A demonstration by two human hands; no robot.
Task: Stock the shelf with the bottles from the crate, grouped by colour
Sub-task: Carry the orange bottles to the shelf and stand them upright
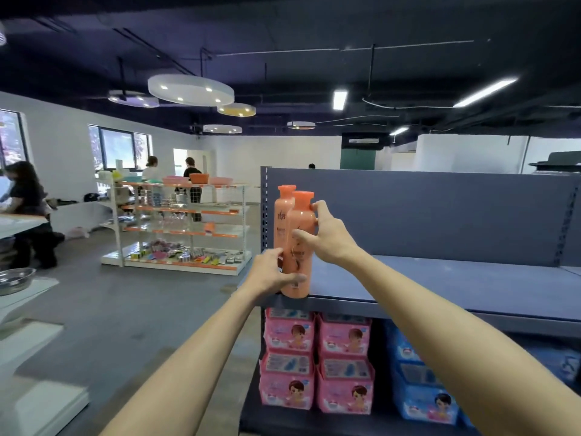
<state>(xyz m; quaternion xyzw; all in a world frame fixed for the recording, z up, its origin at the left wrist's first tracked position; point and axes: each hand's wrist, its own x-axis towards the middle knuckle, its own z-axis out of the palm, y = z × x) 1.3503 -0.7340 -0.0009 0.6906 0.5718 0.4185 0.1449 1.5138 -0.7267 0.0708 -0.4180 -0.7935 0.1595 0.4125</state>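
Two orange bottles stand upright at the left front corner of the grey-blue top shelf (440,287). The front orange bottle (300,243) partly covers the rear orange bottle (282,215). My left hand (270,275) grips the front bottle low down, thumb across its label. My right hand (327,237) grips the same bottle near its shoulder, fingers curled behind it and thumb in front. The crate is out of view.
Pink packs (289,357) and blue packs (421,388) fill the shelf below. The top shelf stretches bare to the right, with a grey back panel (424,215). A white rack of goods (185,228) stands across the aisle at left; people stand further back.
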